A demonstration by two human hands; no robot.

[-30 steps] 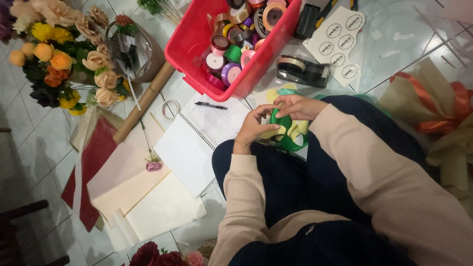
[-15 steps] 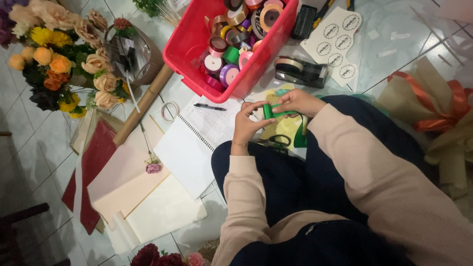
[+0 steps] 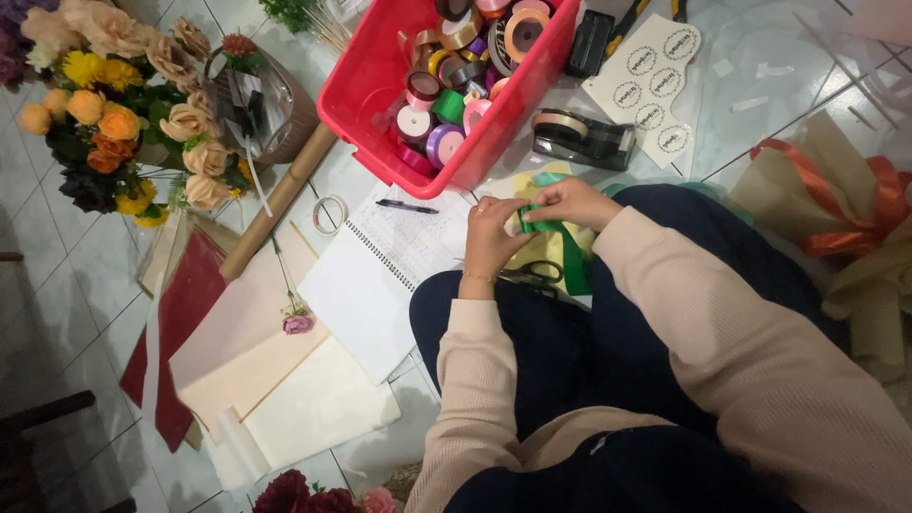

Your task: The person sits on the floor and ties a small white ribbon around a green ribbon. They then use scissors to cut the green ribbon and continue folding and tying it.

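Both hands now sit higher above the lap, left hand [image 3: 494,228] and right hand [image 3: 568,201] pinching a thin, limp green satin ribbon [image 3: 541,220], seemingly light, best held near its fold.

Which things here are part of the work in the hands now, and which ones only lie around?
In use:
- green ribbon, held between left hand and right hand
- scissors, just below the hands

Lying about:
- red basket
- tape dispenser
- notebook
- pen
- flowers
- paper sheets
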